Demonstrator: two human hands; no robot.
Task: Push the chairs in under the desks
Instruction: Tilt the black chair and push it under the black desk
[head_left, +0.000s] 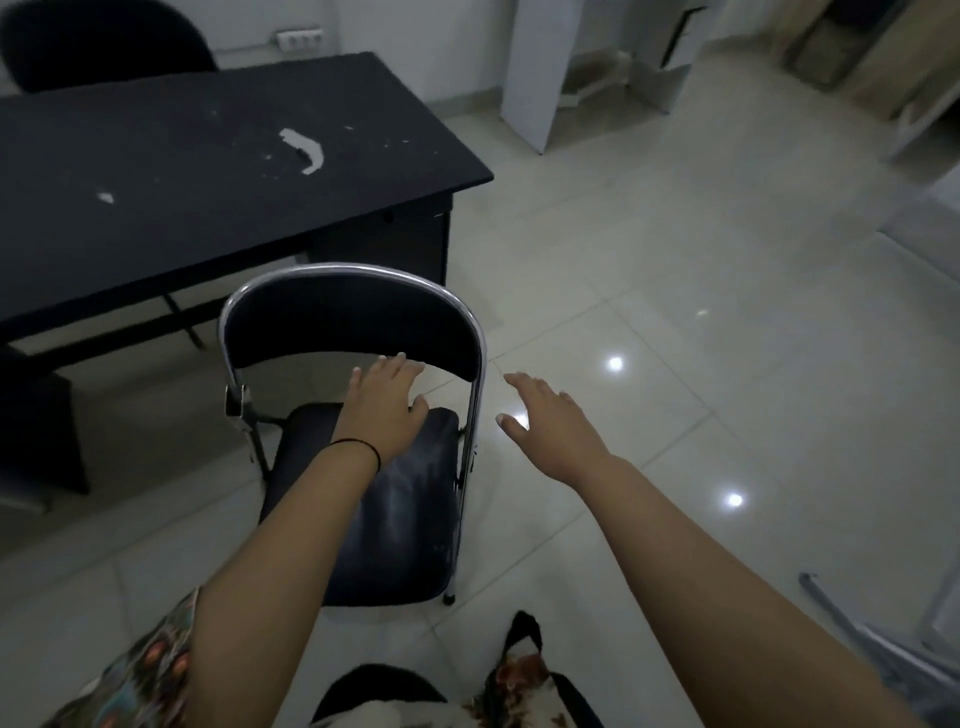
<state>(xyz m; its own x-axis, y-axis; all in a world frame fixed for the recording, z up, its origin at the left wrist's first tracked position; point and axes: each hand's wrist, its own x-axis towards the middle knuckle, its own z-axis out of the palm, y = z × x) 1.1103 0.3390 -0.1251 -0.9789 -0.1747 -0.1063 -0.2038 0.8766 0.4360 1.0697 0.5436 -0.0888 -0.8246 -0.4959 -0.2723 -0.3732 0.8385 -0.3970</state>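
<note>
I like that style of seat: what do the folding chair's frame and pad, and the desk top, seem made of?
Folding chair: frame looks like chromed metal tube, mirror-shiny; pad looks like black vinyl, with a dull sheen. Desk top: probably black laminated board, since pale chips show through.

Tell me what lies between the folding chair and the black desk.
Head view: only bare tiled floor lies between the folding chair and the black desk. The chair's backrest faces the desk's front edge.
</note>
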